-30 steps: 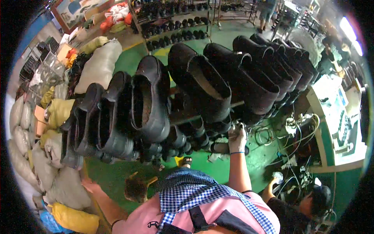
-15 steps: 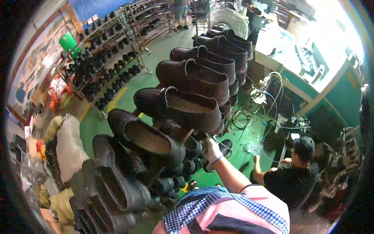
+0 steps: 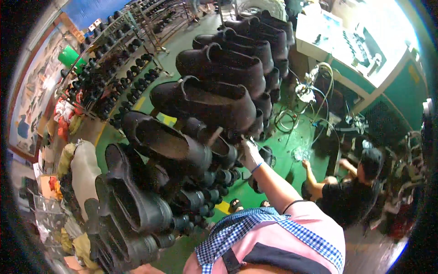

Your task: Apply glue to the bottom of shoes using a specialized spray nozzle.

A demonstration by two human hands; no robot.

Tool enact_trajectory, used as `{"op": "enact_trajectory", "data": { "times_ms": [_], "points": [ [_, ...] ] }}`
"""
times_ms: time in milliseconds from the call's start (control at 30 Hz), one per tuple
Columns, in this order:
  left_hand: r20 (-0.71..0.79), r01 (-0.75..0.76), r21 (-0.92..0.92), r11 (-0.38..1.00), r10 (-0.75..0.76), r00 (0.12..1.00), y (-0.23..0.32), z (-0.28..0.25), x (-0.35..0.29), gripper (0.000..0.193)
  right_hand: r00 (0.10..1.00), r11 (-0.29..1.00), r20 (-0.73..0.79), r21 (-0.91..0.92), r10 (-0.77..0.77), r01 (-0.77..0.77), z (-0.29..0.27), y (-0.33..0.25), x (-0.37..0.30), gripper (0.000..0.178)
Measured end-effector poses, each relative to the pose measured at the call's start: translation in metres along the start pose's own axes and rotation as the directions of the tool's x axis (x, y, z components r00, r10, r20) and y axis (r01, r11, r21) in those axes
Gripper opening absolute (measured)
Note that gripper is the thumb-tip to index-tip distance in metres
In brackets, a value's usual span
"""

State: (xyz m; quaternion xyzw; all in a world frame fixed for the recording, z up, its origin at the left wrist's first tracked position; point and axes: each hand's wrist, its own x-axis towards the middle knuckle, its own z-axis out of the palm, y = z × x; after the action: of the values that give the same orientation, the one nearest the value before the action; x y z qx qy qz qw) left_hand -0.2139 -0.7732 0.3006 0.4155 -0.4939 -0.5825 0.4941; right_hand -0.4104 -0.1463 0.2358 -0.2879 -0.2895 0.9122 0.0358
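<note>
My right hand [image 3: 251,156], in a white glove with a blue band at the wrist, reaches forward to the near right side of a shoe rack. Its fingers appear closed round a metal part of the rack [image 3: 261,147], though the dark shoes partly hide them. Beside it, a large black shoe [image 3: 169,144] and a dark slip-on shoe [image 3: 205,104] sit on the rack's upper level. More black shoes [image 3: 137,212] stand in a row at the near left, with several smaller pairs below. Only a strip of my left arm shows at the lower edge; the hand is out of sight.
A person in black [image 3: 351,194] sits low at the right. Hoses [image 3: 319,91] and a green-sided workbench [image 3: 388,114] are behind. Another shoe rack [image 3: 157,43] stands at the far left, pale sacks [image 3: 84,169] at the left. Green floor [image 3: 294,150] shows between.
The rack and shoes sit slightly higher and further left in the picture. My right hand keeps its place against the rack. A strip of my left arm has come into view.
</note>
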Motion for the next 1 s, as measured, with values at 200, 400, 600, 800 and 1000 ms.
{"op": "enact_trajectory", "data": {
  "times_ms": [200, 400, 600, 800, 1000],
  "points": [
    [0.091, -0.01, -0.063, 0.998, 0.016, 0.996, 0.004, 0.05, 0.038, 0.021, 0.997, 0.997, -0.062, 0.062, -0.046, 0.049, 0.031, 0.005, 0.048, 0.022],
    [0.198, 0.026, -0.152, 0.988, 0.004, 0.98, 0.008, 0.122, 0.082, 0.02, 0.988, 0.98, 0.078, 0.16, -0.133, 0.119, 0.062, 0.011, 0.09, 0.023],
    [0.302, 0.062, -0.213, 0.975, 0.005, 0.953, 0.001, 0.202, 0.108, 0.022, 0.98, 0.976, -0.01, 0.091, -0.196, 0.196, 0.098, 0.005, 0.13, 0.029],
    [0.21, -0.004, -0.186, 0.983, 0.043, 0.977, -0.018, 0.264, 0.137, 0.028, 0.979, 0.98, -0.042, -0.005, -0.2, 0.2, 0.129, -0.016, 0.15, 0.025],
    [0.214, 0.15, -0.146, 0.978, -0.117, 0.97, -0.038, 0.294, 0.173, 0.017, 0.966, 0.965, -0.037, 0.052, -0.257, 0.258, 0.133, -0.014, 0.188, 0.035]
  ]
}}
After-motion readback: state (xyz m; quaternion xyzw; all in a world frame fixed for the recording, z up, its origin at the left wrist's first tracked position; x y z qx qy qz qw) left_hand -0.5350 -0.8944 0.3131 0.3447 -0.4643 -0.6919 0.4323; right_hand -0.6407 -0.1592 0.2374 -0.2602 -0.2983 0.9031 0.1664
